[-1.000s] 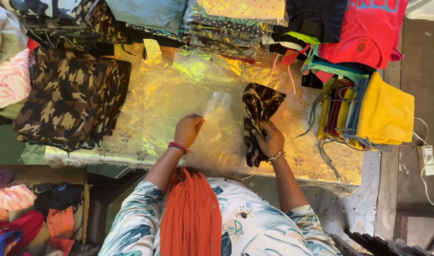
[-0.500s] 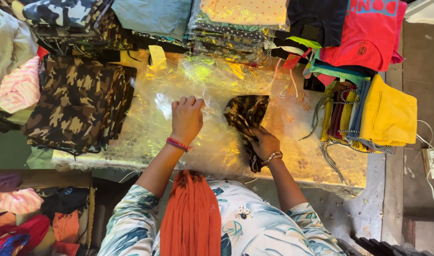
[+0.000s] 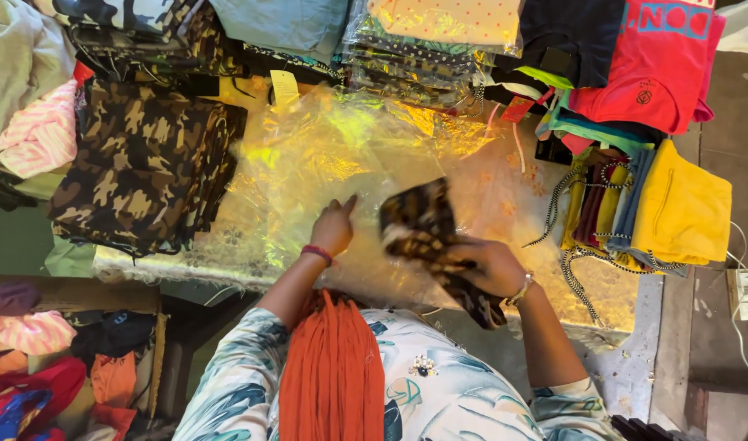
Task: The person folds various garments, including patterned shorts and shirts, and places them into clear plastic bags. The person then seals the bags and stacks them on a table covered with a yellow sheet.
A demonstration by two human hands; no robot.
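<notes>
My right hand (image 3: 482, 263) grips a folded camouflage garment (image 3: 423, 229), dark brown and tan, held over a sheet of clear plastic wrap (image 3: 333, 155) spread on the table. My left hand (image 3: 334, 225) rests on the plastic just left of the garment, fingers pinching the film near its edge. A red band circles my left wrist, a light bracelet my right. An orange scarf (image 3: 331, 367) hangs down my front over a floral top.
A stack of camouflage clothes (image 3: 141, 163) lies at the left. Yellow, red and striped garments (image 3: 676, 204) are piled at the right, wrapped packs (image 3: 423, 49) along the far edge. More clothes fill a box (image 3: 39, 359) at lower left. A power strip (image 3: 745, 294) sits far right.
My right hand has tilted the camouflage garment and drawn it lower and nearer to me. My left hand has dropped back from the plastic's middle toward the garment's left side.
</notes>
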